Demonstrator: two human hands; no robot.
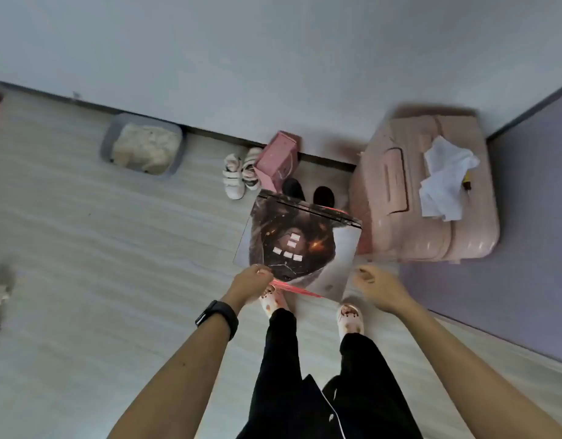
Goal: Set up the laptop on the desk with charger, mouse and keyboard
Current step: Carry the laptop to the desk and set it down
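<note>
Laptop (298, 245) is closed, low over the floor (115, 248), with the suitcase (431, 198) just to its right. Left hand (251, 280) grip pinches the near-left corner only. Right hand (378, 286) is loosely curled beside the near-right edge, holding nothing. Get the right hand under that edge before carrying: a one-corner pinch risks a twist or drop.

Open floor (115, 248) leftward (suitcase (397, 198) rightward)

Shows smooth, faintly glossy printed skin on the flat closed laptop (297, 245). Reads as ribbed hard plastic on the pale pink suitcase (431, 242), crumpled paper in the white sheet (444, 179) atop it.
</note>
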